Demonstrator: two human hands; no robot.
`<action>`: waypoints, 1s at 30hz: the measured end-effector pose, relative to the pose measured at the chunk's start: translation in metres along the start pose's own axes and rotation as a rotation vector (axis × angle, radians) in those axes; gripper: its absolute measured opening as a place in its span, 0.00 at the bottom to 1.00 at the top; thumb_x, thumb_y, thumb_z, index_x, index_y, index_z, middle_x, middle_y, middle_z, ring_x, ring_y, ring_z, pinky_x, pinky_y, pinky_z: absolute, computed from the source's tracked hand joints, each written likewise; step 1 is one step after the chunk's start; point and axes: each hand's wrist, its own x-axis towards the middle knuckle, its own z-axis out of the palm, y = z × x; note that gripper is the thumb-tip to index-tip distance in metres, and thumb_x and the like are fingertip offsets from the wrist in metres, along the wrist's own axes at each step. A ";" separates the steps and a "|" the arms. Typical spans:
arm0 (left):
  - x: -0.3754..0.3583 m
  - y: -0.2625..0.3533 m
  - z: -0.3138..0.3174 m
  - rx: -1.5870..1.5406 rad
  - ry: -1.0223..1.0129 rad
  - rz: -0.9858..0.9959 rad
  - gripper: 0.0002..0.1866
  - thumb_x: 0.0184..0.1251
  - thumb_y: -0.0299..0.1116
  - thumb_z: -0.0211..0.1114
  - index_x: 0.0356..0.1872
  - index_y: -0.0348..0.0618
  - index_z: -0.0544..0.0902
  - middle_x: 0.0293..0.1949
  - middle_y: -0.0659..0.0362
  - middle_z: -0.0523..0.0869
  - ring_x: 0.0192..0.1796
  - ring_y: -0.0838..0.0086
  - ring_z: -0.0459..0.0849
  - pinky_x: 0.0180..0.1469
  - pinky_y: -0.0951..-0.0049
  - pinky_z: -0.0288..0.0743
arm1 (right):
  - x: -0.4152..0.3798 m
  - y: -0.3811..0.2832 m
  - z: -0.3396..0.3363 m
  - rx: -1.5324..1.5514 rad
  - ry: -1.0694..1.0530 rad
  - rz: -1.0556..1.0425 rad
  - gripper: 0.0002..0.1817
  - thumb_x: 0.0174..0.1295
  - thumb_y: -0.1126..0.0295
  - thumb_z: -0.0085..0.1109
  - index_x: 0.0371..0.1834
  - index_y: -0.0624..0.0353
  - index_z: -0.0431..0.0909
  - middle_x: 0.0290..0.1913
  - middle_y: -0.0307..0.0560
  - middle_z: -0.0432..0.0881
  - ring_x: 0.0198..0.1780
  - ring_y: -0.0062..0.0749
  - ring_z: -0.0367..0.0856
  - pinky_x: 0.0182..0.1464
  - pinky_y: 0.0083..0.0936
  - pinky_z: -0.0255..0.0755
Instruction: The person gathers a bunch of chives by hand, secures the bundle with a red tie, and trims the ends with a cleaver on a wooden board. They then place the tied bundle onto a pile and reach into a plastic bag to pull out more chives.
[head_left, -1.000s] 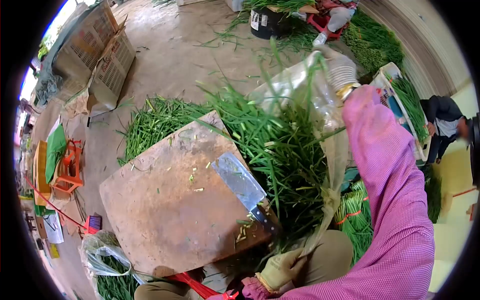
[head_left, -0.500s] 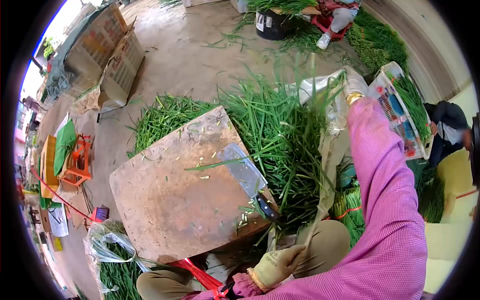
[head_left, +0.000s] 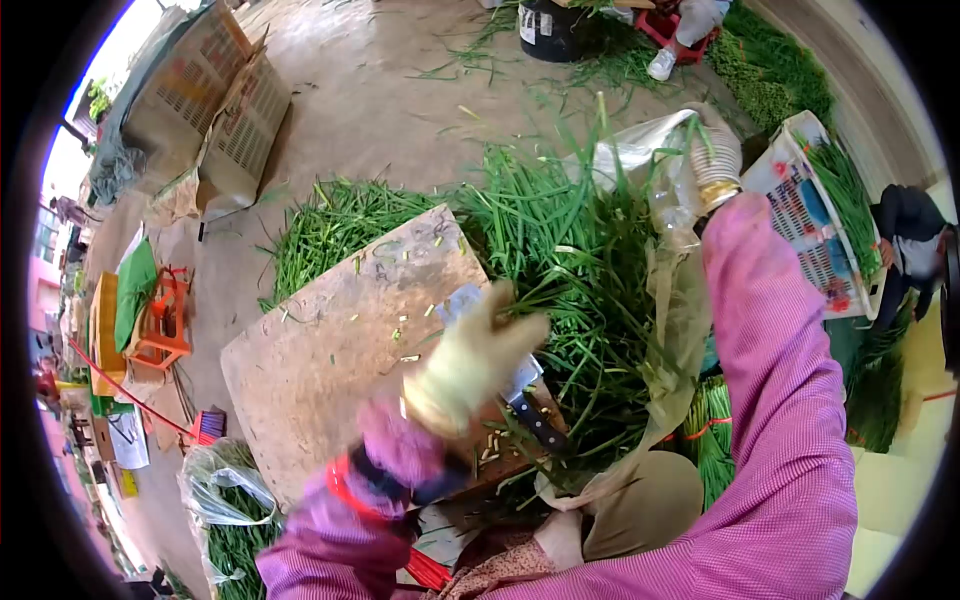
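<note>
My left hand point(head_left: 475, 360), in a pale glove, is over the wooden board point(head_left: 310, 380), blurred by motion. Its thumb and fingers stand apart, with nothing seen between them. Beneath it lies a broad knife point(head_left: 537, 420), its blade partly covered by the hand and its black handle toward me. My right hand point(head_left: 715, 165), also gloved, reaches to the upper right beside a clear plastic sheet point(head_left: 672, 330); its fingers are hidden. Between the sheet and the board spreads a heap of long green chives point(head_left: 560, 250). Short pale cut stalk ends point(head_left: 490, 445) are scattered on the board.
A bag of greens point(head_left: 235, 545) stands at lower left. Tied green bundles point(head_left: 718, 440) lie beside my knee. A printed crate point(head_left: 800, 230) of greens is at right, near a seated person point(head_left: 908, 240). Cartons point(head_left: 235, 130), an orange stool point(head_left: 165, 320) and a black bucket point(head_left: 548, 32) are farther off.
My left hand has let go of the plastic sheet's lower edge near my lap and swung up and left over the board and knife. My right hand stays at the upper right.
</note>
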 end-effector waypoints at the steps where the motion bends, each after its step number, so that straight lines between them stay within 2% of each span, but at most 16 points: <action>1: 0.034 0.009 -0.005 -0.168 -0.050 -0.226 0.20 0.68 0.40 0.64 0.53 0.36 0.78 0.38 0.60 0.80 0.37 0.82 0.76 0.38 0.82 0.73 | 0.004 0.018 -0.008 0.077 0.016 -0.086 0.10 0.65 0.67 0.58 0.49 0.47 0.83 0.42 0.45 0.85 0.42 0.31 0.82 0.48 0.25 0.75; 3: 0.108 -0.011 -0.004 -0.031 -0.097 -0.403 0.36 0.64 0.55 0.65 0.62 0.34 0.75 0.43 0.56 0.81 0.39 0.72 0.79 0.44 0.72 0.75 | 0.013 0.047 -0.025 0.216 0.040 -0.176 0.11 0.67 0.73 0.55 0.49 0.55 0.82 0.40 0.43 0.84 0.41 0.28 0.81 0.47 0.23 0.75; 4: 0.133 0.001 0.002 0.437 -0.103 -0.430 0.48 0.57 0.68 0.64 0.67 0.37 0.71 0.52 0.53 0.81 0.47 0.69 0.80 0.51 0.66 0.75 | 0.013 0.053 -0.031 0.215 0.046 -0.175 0.11 0.67 0.73 0.55 0.49 0.55 0.82 0.40 0.43 0.84 0.41 0.28 0.81 0.47 0.23 0.75; 6: 0.202 -0.049 0.035 0.593 0.291 -0.535 0.60 0.50 0.76 0.62 0.73 0.35 0.61 0.61 0.47 0.77 0.58 0.62 0.78 0.59 0.63 0.72 | 0.005 0.063 -0.048 0.645 -0.012 -0.009 0.11 0.68 0.76 0.54 0.50 0.60 0.81 0.40 0.41 0.83 0.40 0.24 0.80 0.45 0.18 0.74; 8: 0.202 -0.022 0.047 0.212 0.334 -0.635 0.65 0.49 0.73 0.66 0.75 0.31 0.49 0.64 0.41 0.74 0.64 0.57 0.75 0.64 0.64 0.69 | 0.002 0.073 -0.063 0.581 0.039 -0.001 0.10 0.68 0.77 0.54 0.50 0.64 0.80 0.41 0.40 0.83 0.39 0.21 0.79 0.43 0.16 0.74; 9: 0.261 -0.099 0.046 -0.008 0.323 -0.511 0.61 0.49 0.66 0.71 0.74 0.29 0.55 0.65 0.40 0.74 0.64 0.53 0.75 0.65 0.63 0.69 | 0.001 0.079 -0.068 0.556 0.025 -0.025 0.11 0.68 0.77 0.54 0.51 0.64 0.80 0.41 0.40 0.83 0.39 0.20 0.79 0.43 0.16 0.74; 10: 0.256 -0.098 0.063 0.001 0.312 -0.518 0.61 0.49 0.66 0.71 0.74 0.29 0.55 0.65 0.40 0.74 0.64 0.53 0.75 0.65 0.63 0.69 | -0.005 0.085 -0.071 0.536 0.010 -0.041 0.11 0.68 0.78 0.54 0.51 0.64 0.80 0.41 0.40 0.83 0.39 0.20 0.78 0.43 0.16 0.74; 12: 0.215 -0.073 0.112 0.128 0.373 -0.015 0.47 0.53 0.54 0.74 0.68 0.33 0.66 0.60 0.42 0.78 0.58 0.53 0.80 0.62 0.61 0.72 | -0.017 0.071 -0.075 0.373 0.048 -0.100 0.10 0.69 0.76 0.53 0.50 0.64 0.80 0.40 0.40 0.83 0.37 0.19 0.78 0.40 0.17 0.74; 14: 0.163 -0.045 0.147 0.402 0.235 0.247 0.40 0.55 0.47 0.72 0.65 0.36 0.68 0.53 0.44 0.81 0.52 0.53 0.82 0.57 0.58 0.74 | -0.008 0.067 -0.066 0.274 0.067 -0.141 0.12 0.70 0.74 0.51 0.52 0.64 0.79 0.39 0.42 0.83 0.34 0.22 0.80 0.36 0.18 0.77; 16: 0.153 -0.044 0.184 0.910 0.042 0.327 0.34 0.63 0.44 0.65 0.68 0.39 0.68 0.51 0.45 0.81 0.52 0.53 0.80 0.57 0.57 0.73 | 0.013 0.077 -0.049 0.753 -0.160 0.059 0.15 0.72 0.72 0.48 0.58 0.64 0.74 0.41 0.47 0.83 0.38 0.28 0.84 0.37 0.20 0.83; 18: 0.146 -0.057 0.220 1.272 -0.054 0.471 0.30 0.69 0.36 0.55 0.73 0.49 0.63 0.58 0.46 0.77 0.59 0.59 0.77 0.61 0.55 0.69 | -0.033 0.038 -0.032 0.826 0.012 0.159 0.15 0.71 0.74 0.50 0.59 0.63 0.74 0.44 0.47 0.82 0.40 0.28 0.84 0.40 0.20 0.83; 19: 0.158 -0.046 0.226 1.293 -0.383 0.214 0.28 0.73 0.34 0.48 0.74 0.50 0.61 0.64 0.46 0.73 0.66 0.58 0.72 0.66 0.55 0.67 | -0.042 0.028 -0.038 0.826 0.010 0.156 0.15 0.71 0.74 0.50 0.59 0.63 0.74 0.44 0.47 0.82 0.40 0.28 0.84 0.40 0.20 0.83; 20: 0.176 -0.105 0.239 0.853 -0.016 0.188 0.27 0.70 0.47 0.58 0.67 0.48 0.72 0.56 0.50 0.79 0.61 0.55 0.76 0.66 0.61 0.65 | -0.047 0.016 -0.047 0.959 -0.138 0.042 0.16 0.69 0.75 0.52 0.59 0.63 0.74 0.46 0.46 0.82 0.41 0.27 0.84 0.42 0.19 0.82; 27: 0.212 -0.073 0.126 0.958 -0.206 0.454 0.26 0.66 0.49 0.64 0.61 0.48 0.76 0.57 0.48 0.78 0.62 0.58 0.76 0.67 0.63 0.66 | -0.071 0.029 -0.094 0.746 -0.239 -0.130 0.17 0.64 0.76 0.61 0.57 0.65 0.77 0.46 0.45 0.83 0.43 0.22 0.82 0.46 0.14 0.80; 29: 0.189 -0.046 0.100 0.808 -0.150 0.447 0.20 0.60 0.51 0.70 0.44 0.48 0.83 0.45 0.51 0.83 0.50 0.64 0.82 0.51 0.64 0.77 | -0.068 0.041 -0.087 0.797 -0.163 -0.062 0.17 0.65 0.72 0.62 0.56 0.65 0.78 0.45 0.46 0.83 0.43 0.21 0.82 0.45 0.15 0.80; 30: 0.156 0.002 0.098 0.764 -0.051 0.077 0.20 0.59 0.49 0.72 0.43 0.45 0.83 0.38 0.56 0.85 0.38 0.69 0.83 0.40 0.68 0.78 | -0.068 0.037 -0.084 0.798 -0.157 -0.052 0.17 0.65 0.72 0.62 0.56 0.65 0.78 0.45 0.46 0.83 0.43 0.21 0.82 0.45 0.15 0.80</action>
